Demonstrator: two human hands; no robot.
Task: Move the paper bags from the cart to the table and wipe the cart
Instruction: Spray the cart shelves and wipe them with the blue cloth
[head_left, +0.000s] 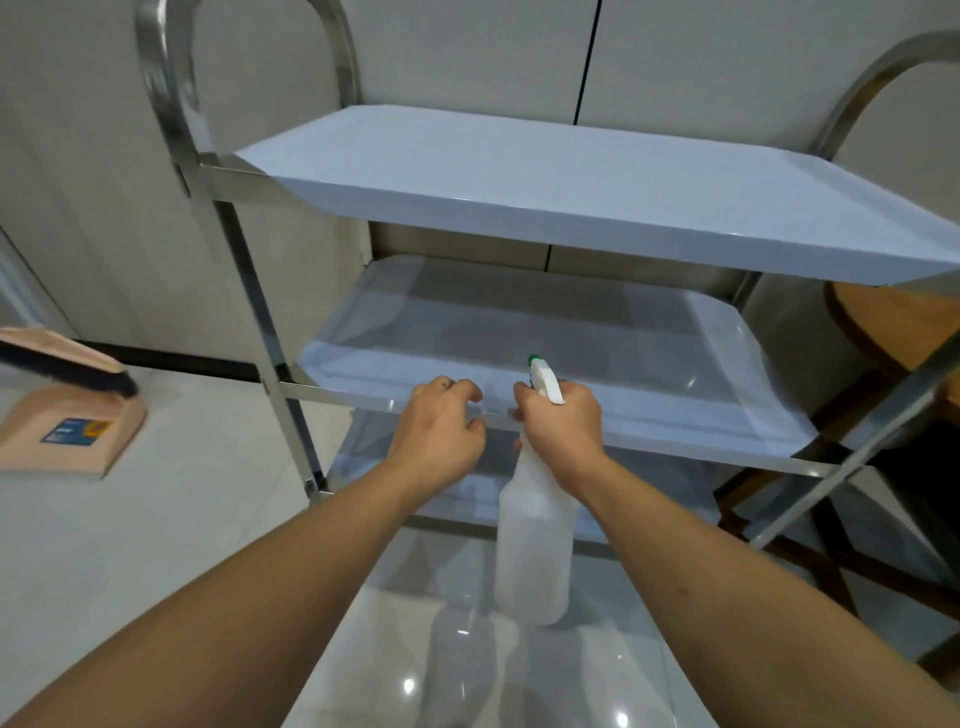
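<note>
right hand (563, 428) grips spray bottle (535, 551), cart (597, 208)

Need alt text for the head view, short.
A person's right hand grips a translucent spray bottle by its neck at the front edge of the steel cart's middle shelf, while the left hand curls at the same edge. A pink dustpan with brush lies on the floor, left.

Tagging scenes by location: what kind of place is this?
Probably an indoor kitchen or dining back area, though not certain. Cues: a stainless three-shelf service cart, a pink dustpan with brush on a glossy tiled floor, and a round wooden table behind.
</note>
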